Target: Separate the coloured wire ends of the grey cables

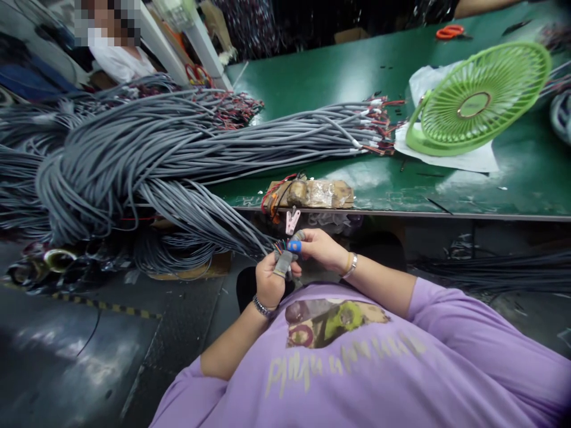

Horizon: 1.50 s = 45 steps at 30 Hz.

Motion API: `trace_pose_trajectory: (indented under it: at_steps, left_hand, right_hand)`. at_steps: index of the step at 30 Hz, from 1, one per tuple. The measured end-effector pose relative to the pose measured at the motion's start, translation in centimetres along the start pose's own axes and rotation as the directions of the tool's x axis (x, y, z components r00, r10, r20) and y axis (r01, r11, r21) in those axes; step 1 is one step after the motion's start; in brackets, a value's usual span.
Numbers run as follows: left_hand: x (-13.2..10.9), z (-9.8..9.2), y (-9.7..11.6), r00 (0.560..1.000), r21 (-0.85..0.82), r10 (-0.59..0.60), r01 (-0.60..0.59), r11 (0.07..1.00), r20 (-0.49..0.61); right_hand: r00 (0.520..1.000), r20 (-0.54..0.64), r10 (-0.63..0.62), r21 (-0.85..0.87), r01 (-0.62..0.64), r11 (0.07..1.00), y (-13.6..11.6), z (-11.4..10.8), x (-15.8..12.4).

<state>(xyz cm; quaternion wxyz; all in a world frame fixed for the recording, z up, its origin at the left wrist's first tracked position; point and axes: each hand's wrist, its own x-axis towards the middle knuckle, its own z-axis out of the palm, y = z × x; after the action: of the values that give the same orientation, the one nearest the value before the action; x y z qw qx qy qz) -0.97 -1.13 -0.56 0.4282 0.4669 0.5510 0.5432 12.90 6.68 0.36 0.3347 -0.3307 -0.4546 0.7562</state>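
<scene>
My left hand (270, 281) is closed around the end of a grey cable (232, 229), its thumb wrapped in grey tape. My right hand (320, 248) pinches the coloured wire tips (280, 244) that stick out of that cable, with blue and grey covers on its fingertips. Both hands meet just below the table edge, in front of my purple shirt. The cable runs up left into a big bundle of grey cables (134, 154) that hangs over the table edge.
A green table (513, 178) carries a green fan (479, 101) on white paper, a taped block with red wires (307, 193) at its front edge, and orange scissors (449, 31) far back. Another person sits at the back left. More grey cables lie at the right.
</scene>
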Motion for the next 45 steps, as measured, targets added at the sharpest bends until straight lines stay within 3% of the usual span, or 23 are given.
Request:
trace_pose_trajectory:
  at_steps: [4,10,20,25,33,40,45]
  left_hand:
    - [0.2,0.7,-0.3,0.992,-0.138,-0.062,0.047,0.989,-0.110]
    - [0.5,0.8,-0.1,0.981,-0.159,-0.091,0.064,0.985,-0.168]
    - [0.7,0.4,-0.6,0.978,-0.141,-0.045,0.016,0.990,-0.205]
    - [0.5,0.4,0.0,0.984,-0.172,-0.057,0.027,0.985,-0.169]
    - [0.1,0.7,0.1,0.988,-0.051,-0.050,0.043,0.998,-0.144]
    - [-0.3,0.7,0.0,0.983,-0.041,-0.030,0.023,0.999,-0.183]
    - [-0.5,0.8,0.4,0.983,-0.084,-0.038,0.023,0.996,-0.179]
  right_hand:
    - [0.999,-0.040,-0.016,0.034,0.018,0.999,0.2,0.2,0.2]
    - [0.997,-0.056,-0.046,0.040,0.048,0.998,0.8,0.0,0.5]
    - [0.999,-0.008,-0.043,0.037,0.043,0.998,0.6,-0.3,0.5]
    - [0.999,0.031,-0.023,0.053,0.021,0.998,0.2,-0.6,0.0]
    - [0.990,0.142,0.017,0.130,-0.035,0.991,-0.2,0.6,-0.7]
    - [0.999,-0.050,0.012,0.106,-0.006,0.994,-0.2,1.2,-1.2]
    - [0.993,-0.109,0.042,0.180,-0.021,0.983,0.1,1.2,-1.1]
